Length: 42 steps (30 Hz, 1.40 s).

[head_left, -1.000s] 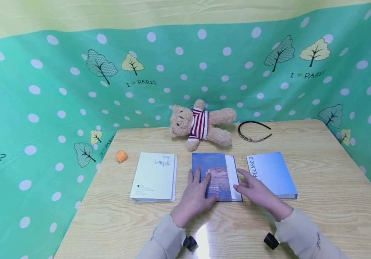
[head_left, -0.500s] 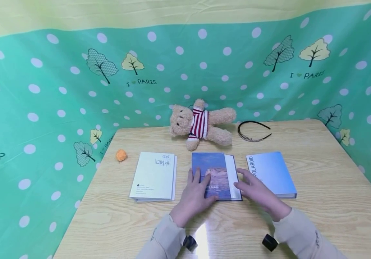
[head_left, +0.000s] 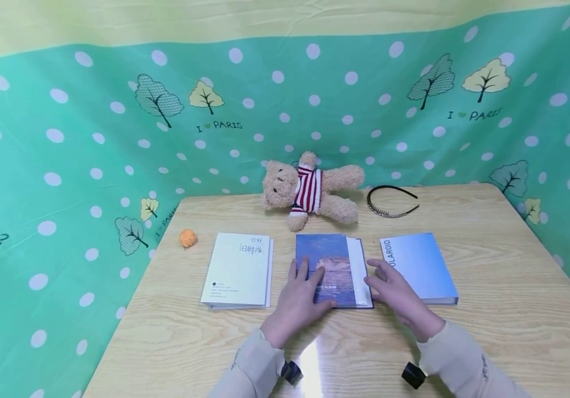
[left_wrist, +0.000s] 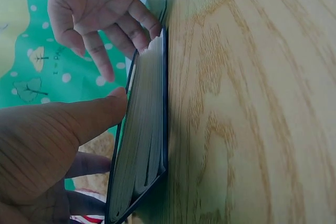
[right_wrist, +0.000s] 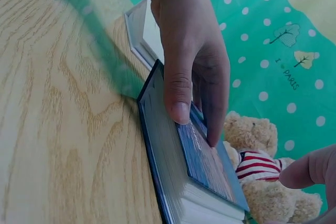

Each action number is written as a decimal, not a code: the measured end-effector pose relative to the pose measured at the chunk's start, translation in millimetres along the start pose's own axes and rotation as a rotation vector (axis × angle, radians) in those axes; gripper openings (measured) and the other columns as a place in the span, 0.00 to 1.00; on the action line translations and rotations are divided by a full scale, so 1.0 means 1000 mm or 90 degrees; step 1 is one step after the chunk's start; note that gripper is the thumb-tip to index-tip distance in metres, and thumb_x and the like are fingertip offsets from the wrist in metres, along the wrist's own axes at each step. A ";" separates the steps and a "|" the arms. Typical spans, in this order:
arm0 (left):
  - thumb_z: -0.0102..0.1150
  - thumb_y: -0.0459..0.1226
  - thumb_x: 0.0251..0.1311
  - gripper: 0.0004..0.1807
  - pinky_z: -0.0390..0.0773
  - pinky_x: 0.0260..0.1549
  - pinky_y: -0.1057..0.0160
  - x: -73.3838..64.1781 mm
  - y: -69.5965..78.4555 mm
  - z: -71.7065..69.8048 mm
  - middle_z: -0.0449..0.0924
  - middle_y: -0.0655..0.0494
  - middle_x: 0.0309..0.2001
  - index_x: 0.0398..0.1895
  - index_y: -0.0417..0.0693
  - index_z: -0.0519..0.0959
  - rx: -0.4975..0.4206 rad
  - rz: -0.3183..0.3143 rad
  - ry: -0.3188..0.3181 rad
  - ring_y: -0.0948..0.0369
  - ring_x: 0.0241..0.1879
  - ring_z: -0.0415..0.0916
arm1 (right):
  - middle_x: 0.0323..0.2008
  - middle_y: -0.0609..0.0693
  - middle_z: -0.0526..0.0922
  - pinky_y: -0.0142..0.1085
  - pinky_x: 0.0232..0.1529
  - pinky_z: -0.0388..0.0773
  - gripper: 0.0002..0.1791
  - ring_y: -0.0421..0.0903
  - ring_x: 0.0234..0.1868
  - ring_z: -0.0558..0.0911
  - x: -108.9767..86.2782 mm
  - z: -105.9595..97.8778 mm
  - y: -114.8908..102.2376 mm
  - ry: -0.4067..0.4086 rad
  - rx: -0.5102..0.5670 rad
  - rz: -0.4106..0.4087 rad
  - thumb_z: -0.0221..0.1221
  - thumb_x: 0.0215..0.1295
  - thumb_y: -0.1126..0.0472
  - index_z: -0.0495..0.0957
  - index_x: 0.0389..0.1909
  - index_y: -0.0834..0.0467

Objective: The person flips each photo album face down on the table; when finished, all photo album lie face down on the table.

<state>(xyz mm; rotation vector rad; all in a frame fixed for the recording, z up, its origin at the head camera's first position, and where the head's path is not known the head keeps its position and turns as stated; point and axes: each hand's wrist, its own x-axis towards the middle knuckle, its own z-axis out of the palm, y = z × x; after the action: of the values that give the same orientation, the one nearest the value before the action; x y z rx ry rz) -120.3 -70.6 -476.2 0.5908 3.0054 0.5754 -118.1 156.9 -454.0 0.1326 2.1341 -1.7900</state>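
Observation:
A blue photo album (head_left: pixel 333 249) with a seascape cover lies in the middle of the table. My left hand (head_left: pixel 297 303) rests on its cover, fingers spread and thumb near the front edge. Along the right side, where the cover falls short and white pages show, my right hand (head_left: pixel 398 296) has its fingertips close to the page edge. The left wrist view shows the right hand's lower fingers right at the corner of the page block (left_wrist: pixel 144 124), the others extended. In the right wrist view, the left thumb and fingers lie on the cover (right_wrist: pixel 210 156).
Left of the album lies a white book (head_left: pixel 237 271); a blue Polaroid album (head_left: pixel 426 265) lies on the right, partly behind the right hand. Farther back are a teddy bear (head_left: pixel 310 188) in a striped shirt and a black headband (head_left: pixel 374 209). An orange ball (head_left: pixel 188 238) sits far left.
The right hand's thumb and fingers have shifted slightly right along the page edge. The left hand stays on the cover, and the album lies as before.

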 end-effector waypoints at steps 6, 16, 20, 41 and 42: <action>0.65 0.62 0.51 0.46 0.66 0.61 0.41 0.000 -0.002 -0.001 0.51 0.32 0.73 0.71 0.49 0.67 -0.018 0.003 0.004 0.32 0.70 0.46 | 0.69 0.76 0.52 0.54 0.57 0.74 0.37 0.67 0.65 0.65 0.000 0.000 0.000 0.023 0.048 0.012 0.50 0.70 0.64 0.44 0.74 0.67; 0.67 0.60 0.50 0.46 0.64 0.62 0.40 -0.001 -0.002 -0.003 0.49 0.33 0.74 0.71 0.50 0.66 -0.037 -0.010 -0.009 0.33 0.71 0.45 | 0.58 0.71 0.68 0.46 0.49 0.79 0.38 0.61 0.56 0.73 0.001 0.001 -0.001 0.064 0.060 0.031 0.50 0.69 0.64 0.43 0.75 0.66; 0.67 0.59 0.51 0.47 0.63 0.63 0.40 0.000 0.000 -0.003 0.48 0.33 0.74 0.72 0.49 0.64 -0.040 -0.011 -0.014 0.32 0.71 0.44 | 0.58 0.71 0.69 0.45 0.48 0.79 0.37 0.60 0.55 0.74 0.001 0.001 -0.001 0.069 0.058 0.033 0.50 0.71 0.63 0.44 0.75 0.66; 0.58 0.68 0.50 0.54 0.39 0.65 0.29 0.008 0.021 0.008 0.36 0.29 0.74 0.77 0.54 0.55 -0.175 -0.091 -0.026 0.32 0.72 0.29 | 0.65 0.68 0.68 0.41 0.51 0.79 0.31 0.57 0.59 0.75 -0.011 -0.003 -0.011 0.090 0.059 -0.051 0.47 0.74 0.62 0.51 0.74 0.62; 0.58 0.69 0.50 0.54 0.38 0.65 0.29 0.009 0.022 0.008 0.36 0.29 0.74 0.77 0.55 0.54 -0.186 -0.095 -0.025 0.32 0.72 0.29 | 0.65 0.68 0.68 0.41 0.51 0.79 0.31 0.57 0.60 0.74 -0.011 -0.003 -0.012 0.092 0.059 -0.061 0.47 0.74 0.63 0.51 0.74 0.62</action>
<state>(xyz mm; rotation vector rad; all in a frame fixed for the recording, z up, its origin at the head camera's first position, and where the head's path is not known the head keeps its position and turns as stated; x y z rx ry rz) -119.6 -45.6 -475.3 0.3521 2.8183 0.9552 -111.5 159.1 -438.8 0.1912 2.1889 -1.9897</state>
